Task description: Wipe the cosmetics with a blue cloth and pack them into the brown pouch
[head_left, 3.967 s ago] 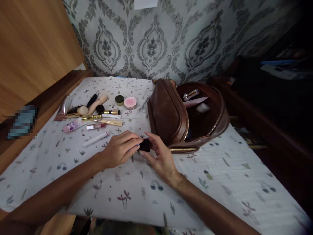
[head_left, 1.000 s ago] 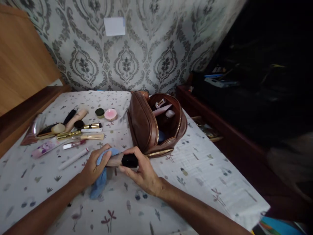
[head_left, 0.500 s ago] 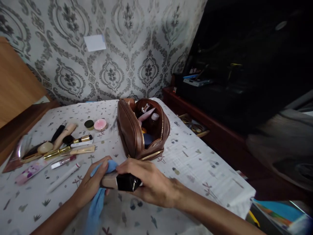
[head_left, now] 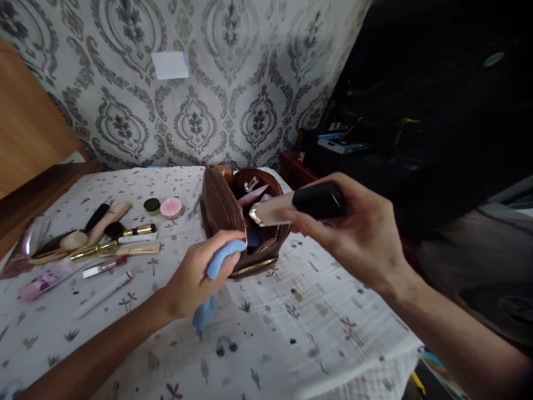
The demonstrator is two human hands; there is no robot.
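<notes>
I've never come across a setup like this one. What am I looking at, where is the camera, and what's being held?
There is no machine here: these are a person's two bare hands, seen by one camera worn on the head, looking forward and down.

The left hand grips a blue cloth. The right hand holds a bottle with a black cap, tilted in front of an open brown bag with items inside.

On the printed cover, at the picture's left, lie cosmetics: among them a pink round compact, a dark-lidded jar and a slim white pen-like tube. Patterned wallpaper stands behind.
</notes>
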